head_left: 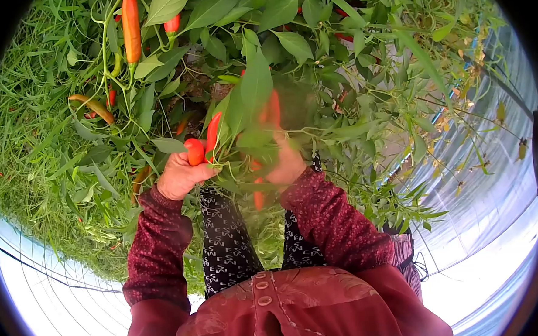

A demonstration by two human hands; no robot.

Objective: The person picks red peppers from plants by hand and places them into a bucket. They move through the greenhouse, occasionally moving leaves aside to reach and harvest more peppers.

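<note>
My left hand (181, 175) is closed at the plant, its thumb and fingers wrapped round a short red chili pepper (194, 152). A longer red chili pepper (214, 136) points upward just beyond the thumb, among thin green stems. My right hand (287, 162) is smeared by motion, and leaves cover its fingers. Over those fingers shows a blurred red chili pepper (272, 109); below and left of them hangs another red chili (258, 196). A large green leaf (256, 83) stands between the two hands.
Orange-red chili peppers (131, 29) and a brownish-orange one (94, 108) hang at the upper left. Dense pepper foliage (279, 12) fills the far side. Grass (43, 155) grows on the left; translucent sheeting (464, 176) runs along the right.
</note>
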